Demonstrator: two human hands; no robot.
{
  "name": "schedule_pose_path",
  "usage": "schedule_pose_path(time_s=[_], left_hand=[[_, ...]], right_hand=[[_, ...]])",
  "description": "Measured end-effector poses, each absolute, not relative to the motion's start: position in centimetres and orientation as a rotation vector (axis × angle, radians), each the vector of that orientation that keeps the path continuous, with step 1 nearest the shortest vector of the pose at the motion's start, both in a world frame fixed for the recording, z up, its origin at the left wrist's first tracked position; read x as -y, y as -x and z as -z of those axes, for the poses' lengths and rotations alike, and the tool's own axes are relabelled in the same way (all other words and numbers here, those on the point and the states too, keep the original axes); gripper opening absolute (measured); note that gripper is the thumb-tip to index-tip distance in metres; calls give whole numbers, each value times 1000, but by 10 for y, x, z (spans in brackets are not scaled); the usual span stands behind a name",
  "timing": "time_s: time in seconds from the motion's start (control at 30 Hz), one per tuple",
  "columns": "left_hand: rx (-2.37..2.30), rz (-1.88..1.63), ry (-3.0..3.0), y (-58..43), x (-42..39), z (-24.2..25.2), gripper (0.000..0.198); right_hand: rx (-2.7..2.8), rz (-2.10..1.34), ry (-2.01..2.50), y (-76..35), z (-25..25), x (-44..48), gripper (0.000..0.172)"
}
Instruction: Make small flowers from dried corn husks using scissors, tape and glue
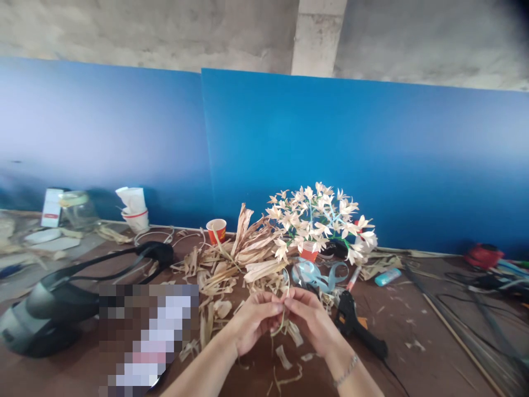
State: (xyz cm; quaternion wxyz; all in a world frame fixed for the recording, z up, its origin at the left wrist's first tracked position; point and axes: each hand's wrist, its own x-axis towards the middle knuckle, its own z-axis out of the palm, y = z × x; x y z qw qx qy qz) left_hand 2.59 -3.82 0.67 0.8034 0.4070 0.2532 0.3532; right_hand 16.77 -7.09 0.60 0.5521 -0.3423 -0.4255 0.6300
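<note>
My left hand [258, 317] and my right hand [309, 317] meet fingertip to fingertip above the brown table. Both pinch a thin, pale, curved strand [286, 278], which rises in an arc above the fingers and also shows below them; its exact material is unclear. Just beyond the hands lies a heap of dried corn husks [252, 248]. Behind it, a bunch of cream husk flowers [320, 218] on green stems stands in a red paper cup [308, 252]. A black glue gun [357, 322] lies to the right of my right hand.
Light-blue ribbon [316, 273] lies before the flowers. Another red cup [216, 230] stands behind the husks. At left are a black headset-like device [45, 309], a blurred-out phone [157, 342], a glass jar [78, 209] and a white cup [135, 219]. Cables and a turquoise tube [387, 277] lie right.
</note>
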Motion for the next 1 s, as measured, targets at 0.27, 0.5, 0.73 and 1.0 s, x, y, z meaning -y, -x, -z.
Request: schedule_pose_path(time_s=[0.27, 0.5, 0.73, 1.0], left_hand=[[-595, -792, -983, -24, 36, -7, 19], [-627, -883, -936, -29, 38, -5, 12], [-771, -904, -932, -28, 33, -10, 10], [-838, -981, -1099, -21, 28, -12, 22]], right_hand=[[1005, -1453, 810, -167, -4, 67, 19], [1185, -1201, 965, -163, -8, 70, 23], [1121, -1030, 912, -168, -12, 71, 20], [874, -1334, 763, -177, -9, 66, 16]])
